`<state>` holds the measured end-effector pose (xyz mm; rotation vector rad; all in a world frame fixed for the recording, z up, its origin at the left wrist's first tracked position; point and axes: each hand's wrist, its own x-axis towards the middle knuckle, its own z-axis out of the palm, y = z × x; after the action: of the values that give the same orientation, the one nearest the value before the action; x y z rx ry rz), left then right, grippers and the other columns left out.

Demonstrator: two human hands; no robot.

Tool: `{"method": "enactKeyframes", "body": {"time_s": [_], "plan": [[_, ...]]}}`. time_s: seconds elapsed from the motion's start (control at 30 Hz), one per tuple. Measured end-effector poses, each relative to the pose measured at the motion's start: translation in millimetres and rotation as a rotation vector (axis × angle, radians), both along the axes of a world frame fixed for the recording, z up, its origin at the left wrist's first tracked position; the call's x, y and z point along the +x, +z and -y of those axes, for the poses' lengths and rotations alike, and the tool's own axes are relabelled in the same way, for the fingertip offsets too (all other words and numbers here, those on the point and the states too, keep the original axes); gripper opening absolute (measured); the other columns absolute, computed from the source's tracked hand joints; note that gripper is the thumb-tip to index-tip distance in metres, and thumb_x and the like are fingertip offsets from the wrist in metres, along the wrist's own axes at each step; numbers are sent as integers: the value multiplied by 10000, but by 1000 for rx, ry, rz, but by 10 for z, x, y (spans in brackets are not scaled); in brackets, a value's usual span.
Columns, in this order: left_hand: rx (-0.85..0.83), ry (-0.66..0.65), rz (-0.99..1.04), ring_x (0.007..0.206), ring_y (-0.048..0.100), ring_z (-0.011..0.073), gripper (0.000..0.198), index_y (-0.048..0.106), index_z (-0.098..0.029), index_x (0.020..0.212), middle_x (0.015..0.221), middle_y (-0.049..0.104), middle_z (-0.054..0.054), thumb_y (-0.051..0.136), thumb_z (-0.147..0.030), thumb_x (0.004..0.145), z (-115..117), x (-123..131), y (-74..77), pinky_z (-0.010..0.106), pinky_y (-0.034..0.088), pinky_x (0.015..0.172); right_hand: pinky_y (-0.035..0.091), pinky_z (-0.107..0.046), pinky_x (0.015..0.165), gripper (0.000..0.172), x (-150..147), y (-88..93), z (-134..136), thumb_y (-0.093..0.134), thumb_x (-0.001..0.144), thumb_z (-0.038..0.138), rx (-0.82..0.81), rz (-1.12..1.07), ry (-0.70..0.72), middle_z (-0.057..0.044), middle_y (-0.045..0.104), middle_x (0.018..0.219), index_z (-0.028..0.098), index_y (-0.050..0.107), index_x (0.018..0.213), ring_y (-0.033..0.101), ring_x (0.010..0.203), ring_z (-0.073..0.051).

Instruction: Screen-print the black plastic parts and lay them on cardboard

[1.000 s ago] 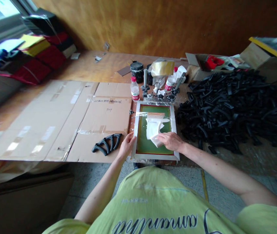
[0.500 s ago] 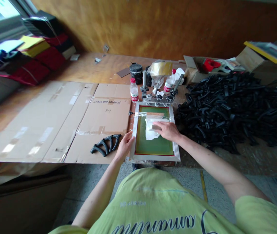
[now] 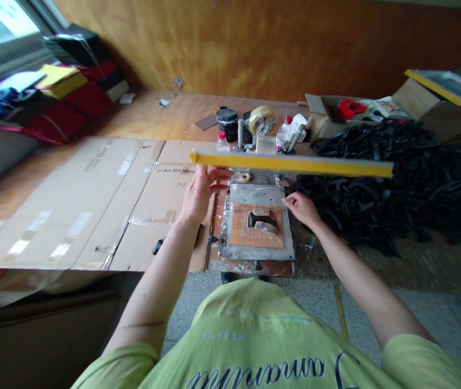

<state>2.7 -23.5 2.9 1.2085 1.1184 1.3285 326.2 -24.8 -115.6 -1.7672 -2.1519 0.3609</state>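
Note:
My left hand (image 3: 200,194) holds the near left corner of the raised screen printing frame (image 3: 291,163), fingers under its yellow-taped edge. Below it lies a grey metal base plate (image 3: 254,253) with a wooden block (image 3: 240,232) on it. A black curved plastic part (image 3: 265,219) sits in the block's holder. My right hand (image 3: 301,208) is over the plate's right edge, fingers loosely bent, with nothing visible in them. More black curved parts (image 3: 158,247) lie on the cardboard, mostly hidden behind my left forearm. The squeegee is out of sight.
A large heap of black parts (image 3: 360,200) covers the right side. Behind the frame stand a bottle (image 3: 222,141), a dark paint tub (image 3: 226,123) and a tape roll (image 3: 262,120). Flattened cardboard (image 3: 72,200) spreads over the left; an open box (image 3: 323,121) stands at back right.
The screen frame has swung up from the base plate, exposing the block and black part. My left hand rose with it. My right hand let go of the squeegee and moved right.

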Motion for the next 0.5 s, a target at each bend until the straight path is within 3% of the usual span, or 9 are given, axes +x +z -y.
{"method": "enactKeyframes", "body": {"time_s": [0.07, 0.13, 0.23, 0.33, 0.4, 0.5], "plan": [[23, -20, 44, 953, 684, 182, 689, 577, -198, 1252, 986, 714, 83, 266, -724, 931, -136, 77, 91, 305, 561, 787, 466, -292, 782, 325, -269, -260, 209, 591, 929, 488, -31, 51, 53, -91, 686, 990, 169, 644, 963, 637, 917, -206], [26, 45, 82, 939, 692, 177, 660, 527, -213, 1296, 1008, 718, 81, 300, -714, 932, -107, 154, 30, 306, 563, 784, 448, -300, 843, 291, -499, -393, 340, 613, 929, 445, -73, 146, 83, -121, 675, 1045, 156, 626, 955, 620, 1016, -227], [-153, 71, 121, 890, 706, 199, 648, 552, -183, 1250, 1001, 732, 103, 430, -712, 895, 279, 302, -350, 310, 566, 726, 436, -287, 762, 232, -719, -366, 441, 490, 1004, 364, -192, 188, -29, -121, 692, 978, 155, 592, 1005, 641, 942, -219], [-633, -260, 101, 893, 717, 275, 691, 609, -142, 1180, 1029, 741, 167, 642, -701, 774, 849, 489, -851, 346, 569, 661, 434, -279, 713, 245, -948, -263, 615, 401, 1036, 357, -188, 106, -134, -100, 699, 936, 183, 574, 1035, 648, 877, -208], [-766, -288, 191, 975, 708, 284, 661, 603, -169, 1166, 1117, 724, 170, 618, -711, 787, 1133, 583, -1102, 363, 580, 697, 452, -287, 765, 224, -1130, -238, 778, 419, 1029, 335, -91, 52, -30, -95, 696, 954, 197, 594, 1004, 638, 915, -209], [-775, -142, 324, 979, 711, 252, 521, 596, -172, 1026, 1094, 721, 146, 581, -658, 842, 1273, 516, -1298, 346, 579, 738, 461, -309, 873, 189, -1188, -245, 899, 462, 998, 224, 36, -6, 322, -71, 699, 1026, 211, 646, 1037, 609, 1000, -204]]}}
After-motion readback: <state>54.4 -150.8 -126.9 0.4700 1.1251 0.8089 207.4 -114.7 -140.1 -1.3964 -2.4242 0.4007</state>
